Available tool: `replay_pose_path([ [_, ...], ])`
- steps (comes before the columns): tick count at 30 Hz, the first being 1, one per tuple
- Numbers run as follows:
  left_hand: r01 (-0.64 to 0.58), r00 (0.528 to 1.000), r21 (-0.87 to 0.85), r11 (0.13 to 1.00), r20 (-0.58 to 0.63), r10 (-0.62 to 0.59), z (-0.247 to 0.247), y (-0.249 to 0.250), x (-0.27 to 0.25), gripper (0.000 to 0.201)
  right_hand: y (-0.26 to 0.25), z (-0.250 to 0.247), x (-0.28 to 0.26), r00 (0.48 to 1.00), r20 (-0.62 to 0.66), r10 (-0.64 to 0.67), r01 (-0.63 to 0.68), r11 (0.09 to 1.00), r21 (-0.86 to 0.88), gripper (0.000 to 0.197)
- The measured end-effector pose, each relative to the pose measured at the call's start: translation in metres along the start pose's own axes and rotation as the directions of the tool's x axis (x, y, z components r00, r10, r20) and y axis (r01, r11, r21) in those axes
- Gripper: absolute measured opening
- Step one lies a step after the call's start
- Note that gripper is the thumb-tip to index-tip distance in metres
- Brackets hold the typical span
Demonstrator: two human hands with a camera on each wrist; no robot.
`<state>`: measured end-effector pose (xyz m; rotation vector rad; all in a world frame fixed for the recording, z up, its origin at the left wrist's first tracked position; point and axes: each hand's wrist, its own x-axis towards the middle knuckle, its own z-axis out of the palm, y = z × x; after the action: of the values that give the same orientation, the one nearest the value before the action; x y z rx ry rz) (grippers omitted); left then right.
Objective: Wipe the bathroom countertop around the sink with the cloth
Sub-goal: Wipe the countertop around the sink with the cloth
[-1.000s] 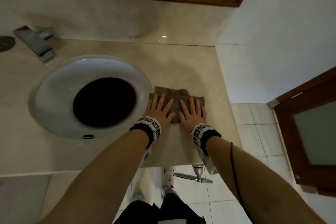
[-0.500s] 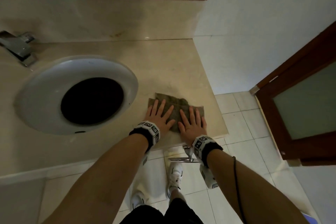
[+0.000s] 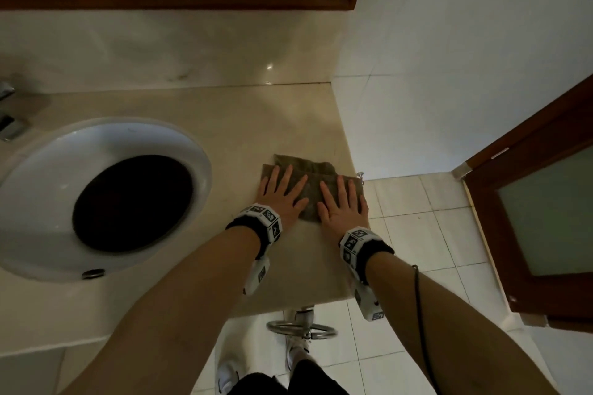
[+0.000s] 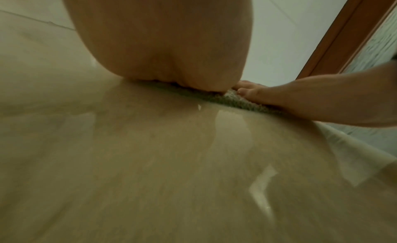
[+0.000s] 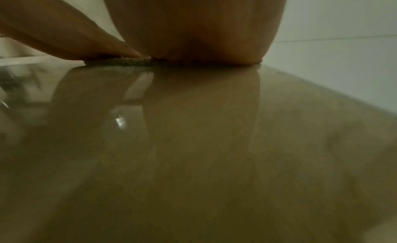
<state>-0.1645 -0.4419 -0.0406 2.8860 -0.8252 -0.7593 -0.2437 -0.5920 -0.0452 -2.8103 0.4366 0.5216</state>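
Sink (image 3: 38, 176) fills the left of the head frame. Right of it, centre frame, left hand (image 3: 282, 194) lies flat with fingers spread, pressing the cloth (image 3: 309, 199). Right hand (image 3: 345, 205) does the same beside it, nothing gripped. The cloth now sits at the countertop (image 3: 244, 125) right edge, one corner slightly overhanging; a second ago it was nearer the sink rim. That strip looks covered; the back and the sink's far side likely remain.
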Motion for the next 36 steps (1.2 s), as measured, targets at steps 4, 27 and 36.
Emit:
replay_pose_path([
  [4,0.038,0.999,0.000,0.999,-0.001,-0.038,-0.015,0.008,0.031,0.059,0.013,-0.019,0.035,0.999,0.000,-0.037,0.037,0.999,0.022,0.055],
  [27,-0.036,0.998,0.005,0.999,-0.043,0.036,0.017,0.032,-0.013,0.061,0.021,0.003,-0.012,1.000,-0.013,0.009,-0.008,0.999,0.039,0.058],
  [36,-0.167,0.986,0.076,0.983,0.023,0.166,0.053,0.049,-0.088,0.061,0.019,0.056,-0.114,0.982,-0.118,0.146,-0.152,0.987,-0.042,0.063],
])
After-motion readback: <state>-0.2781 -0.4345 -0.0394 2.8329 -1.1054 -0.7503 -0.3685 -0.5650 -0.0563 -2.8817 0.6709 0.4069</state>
